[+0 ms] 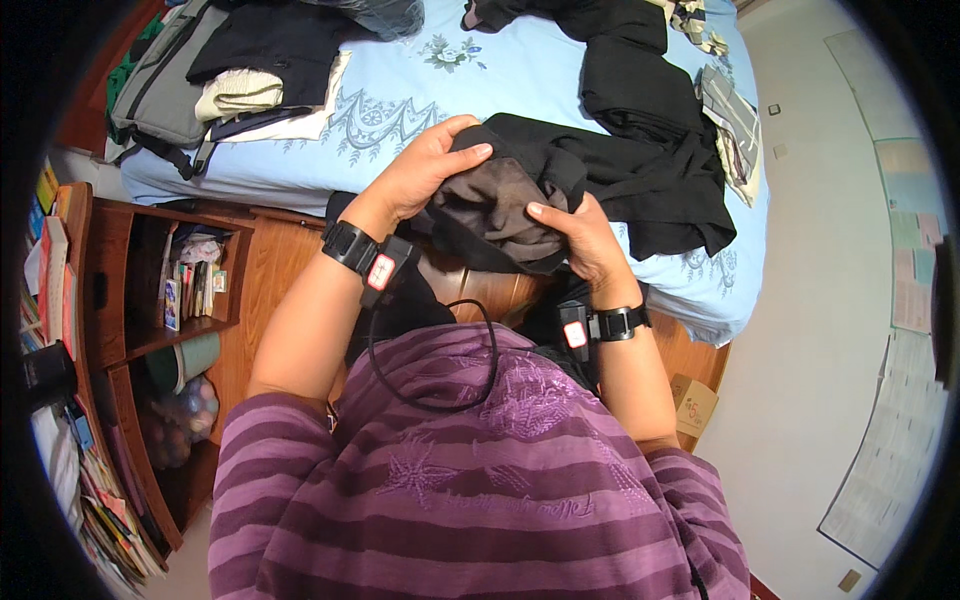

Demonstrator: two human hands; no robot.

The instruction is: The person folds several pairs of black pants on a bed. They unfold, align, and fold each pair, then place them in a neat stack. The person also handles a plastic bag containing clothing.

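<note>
A black garment (551, 135) with a brownish-grey inner side is lifted at the bed's near edge. My left hand (429, 169) grips its upper left rim, thumb on top. Its right rim is pinched by my right hand (581, 229), the thumb over the edge and the other fingers mostly hidden behind cloth. Between my hands the opening shows the paler lining (495, 202). The rest of the black cloth (667, 199) trails to the right across the bed. Beyond it lies a folded black garment (634, 86).
The bed (390, 161) has a light blue patterned sheet. A grey bag (161, 90) and a stack of folded clothes (262, 67) lie at left; packaged clothing (731, 124) is at right. A wooden shelf (112, 247) holds books. A cardboard box (691, 405) stands by the wall.
</note>
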